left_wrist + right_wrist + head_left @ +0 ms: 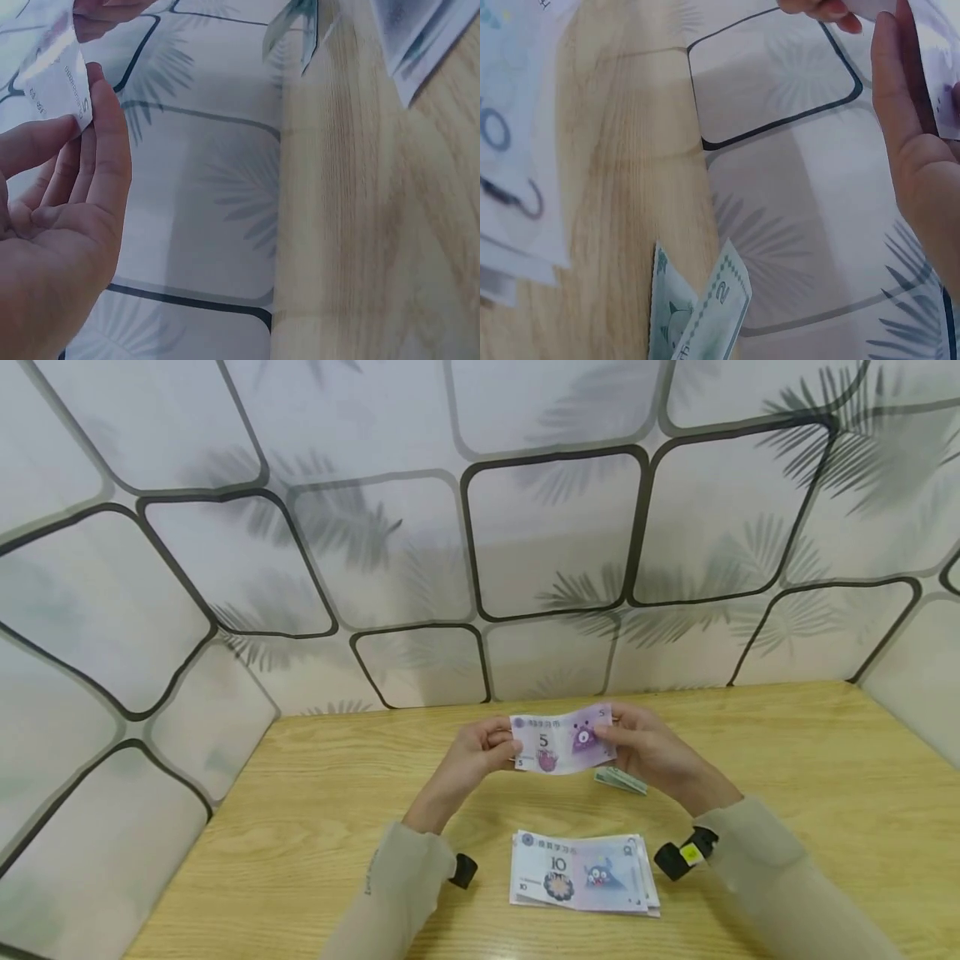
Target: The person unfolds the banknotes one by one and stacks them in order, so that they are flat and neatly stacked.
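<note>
A purple play banknote [562,740] marked 5 is stretched between both hands above the table. My left hand [483,752] pinches its left end between thumb and fingers; the left wrist view shows the thumb on the note's corner [64,90]. At the other end my right hand [645,747] grips the note, thumb on its front. Below lies a loose stack of notes [577,872], the top one blue-purple and marked 10. A folded green note [621,780] sits on the table behind the right hand, its bent ends raised in the right wrist view.
The wooden table [300,827] meets a wall [555,535] covered in rounded black outlines and leaf shadows. Both forearms wear light sleeves [408,877], with black wrist straps [686,853] near the stack.
</note>
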Demonstrator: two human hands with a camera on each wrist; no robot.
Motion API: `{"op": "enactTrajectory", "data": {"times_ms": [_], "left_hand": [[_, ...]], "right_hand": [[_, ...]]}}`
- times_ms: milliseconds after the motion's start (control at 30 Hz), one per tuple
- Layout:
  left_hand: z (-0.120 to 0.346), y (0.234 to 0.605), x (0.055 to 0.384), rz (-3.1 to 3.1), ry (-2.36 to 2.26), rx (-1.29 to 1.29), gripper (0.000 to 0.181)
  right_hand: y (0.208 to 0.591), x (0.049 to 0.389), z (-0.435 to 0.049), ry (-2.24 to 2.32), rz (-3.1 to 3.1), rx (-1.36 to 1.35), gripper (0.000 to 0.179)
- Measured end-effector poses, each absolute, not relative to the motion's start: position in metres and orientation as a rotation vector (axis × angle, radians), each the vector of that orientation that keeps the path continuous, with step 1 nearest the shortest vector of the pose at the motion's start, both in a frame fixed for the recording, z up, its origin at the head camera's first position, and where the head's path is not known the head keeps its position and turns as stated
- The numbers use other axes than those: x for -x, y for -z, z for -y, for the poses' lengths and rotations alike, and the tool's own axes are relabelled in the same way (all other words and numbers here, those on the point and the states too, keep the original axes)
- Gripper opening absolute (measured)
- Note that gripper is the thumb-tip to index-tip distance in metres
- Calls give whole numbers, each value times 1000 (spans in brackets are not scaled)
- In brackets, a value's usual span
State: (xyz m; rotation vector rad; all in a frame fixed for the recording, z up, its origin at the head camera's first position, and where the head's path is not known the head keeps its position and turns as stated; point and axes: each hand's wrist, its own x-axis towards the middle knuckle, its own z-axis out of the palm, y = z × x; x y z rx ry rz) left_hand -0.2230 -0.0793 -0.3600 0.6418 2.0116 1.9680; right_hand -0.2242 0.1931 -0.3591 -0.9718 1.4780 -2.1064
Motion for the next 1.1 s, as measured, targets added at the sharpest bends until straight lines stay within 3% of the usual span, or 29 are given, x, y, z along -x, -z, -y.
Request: {"op": "enactTrajectory", "data": {"times_ms": [433, 700, 1100], "left_hand": [[61, 356, 218, -2128, -1902, -621, 24], [73, 358, 217, -2194, -1955, -490, 13], [89, 356, 208, -2240, -1929, -492, 15]], "right_hand": [[367, 223, -183, 2039, -1746, 913, 29], [355, 215, -192, 1977, -2034, 678, 12], [359, 211, -211, 1918, -2138, 615, 9]]}}
